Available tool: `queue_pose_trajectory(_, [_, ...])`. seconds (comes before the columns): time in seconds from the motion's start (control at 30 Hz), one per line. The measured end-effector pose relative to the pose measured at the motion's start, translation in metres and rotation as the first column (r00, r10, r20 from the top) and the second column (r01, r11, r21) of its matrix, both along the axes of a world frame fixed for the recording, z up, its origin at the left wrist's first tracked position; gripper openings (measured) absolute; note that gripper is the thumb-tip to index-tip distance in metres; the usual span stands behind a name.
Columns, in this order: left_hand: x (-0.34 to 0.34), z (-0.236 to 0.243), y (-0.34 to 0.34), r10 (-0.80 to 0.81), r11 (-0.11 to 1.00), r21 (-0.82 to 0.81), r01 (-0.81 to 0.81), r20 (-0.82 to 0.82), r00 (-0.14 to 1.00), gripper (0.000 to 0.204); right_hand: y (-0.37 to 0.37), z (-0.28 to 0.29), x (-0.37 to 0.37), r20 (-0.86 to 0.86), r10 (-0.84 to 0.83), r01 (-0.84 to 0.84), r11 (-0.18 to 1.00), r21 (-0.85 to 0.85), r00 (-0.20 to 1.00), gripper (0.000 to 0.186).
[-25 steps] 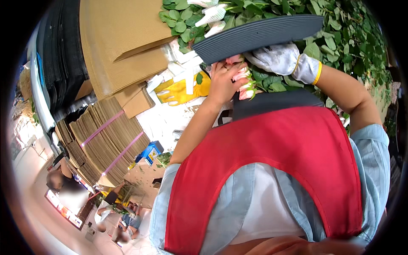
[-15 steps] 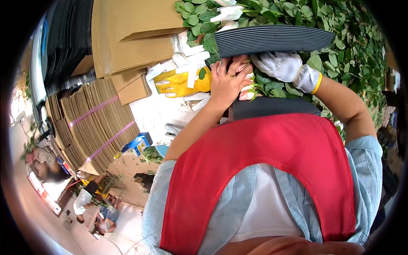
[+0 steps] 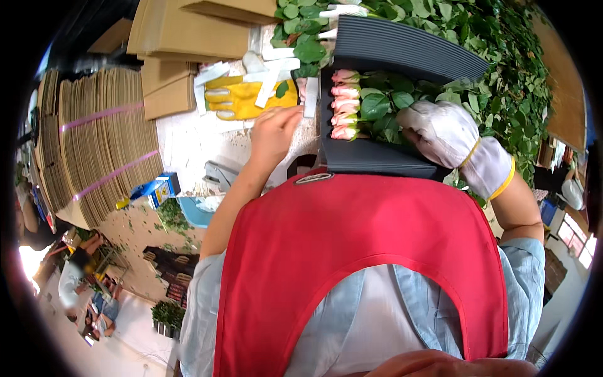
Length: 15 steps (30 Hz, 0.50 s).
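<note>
A row of pink roses point(image 3: 345, 103) lies on a black corrugated sheet point(image 3: 408, 50), heads to the left and green leaves point(image 3: 375, 105) to the right. The sheet's far flap stands raised behind them, and its near part lies against my red apron. My right hand point(image 3: 440, 133), in a white glove with a yellow edge, curls over the leafy stems; its fingertips are partly hidden. Bare and off the flowers, my left hand point(image 3: 274, 135) has its fingers pinched together near a white strip point(image 3: 311, 97). What it pinches, if anything, is too small to see. A yellow work glove point(image 3: 251, 100) lies just beyond it.
Several white strips lie around the yellow glove. A stapler point(image 3: 220, 174) and a blue box point(image 3: 164, 188) are at the left. Strapped cardboard stacks point(image 3: 103, 135) fill the far left. Leafy stems point(image 3: 515, 75) cover the far right. People point(image 3: 75, 283) are in the lower-left background.
My left hand has left the roses and moved left toward the white strips. The row of rose heads now shows. My gloved right hand has come nearer, onto the leafy stems.
</note>
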<state>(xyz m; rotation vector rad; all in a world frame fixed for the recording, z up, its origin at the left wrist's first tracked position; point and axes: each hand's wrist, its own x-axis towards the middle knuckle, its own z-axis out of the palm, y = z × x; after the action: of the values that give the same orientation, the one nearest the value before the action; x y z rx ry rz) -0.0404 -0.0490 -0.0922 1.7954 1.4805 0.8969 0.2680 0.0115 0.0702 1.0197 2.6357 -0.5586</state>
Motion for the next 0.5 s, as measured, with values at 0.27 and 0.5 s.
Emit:
queue_pose_trajectory(0.27, [0.057,-0.006,0.027,-0.238,0.971,-0.004,0.239,-0.113,0.965,0.045,0.010,-0.073,-0.052,0.236,0.132,-0.072,0.967,-0.245,0.963,0.015])
queue_pose_trajectory(0.5, [0.056,-0.019,0.035,-0.266,0.963,-0.083,0.256,-0.148,0.953,0.051,0.001,-0.128,-0.037,0.136,0.083,-0.017,0.905,-0.424,0.987,0.024])
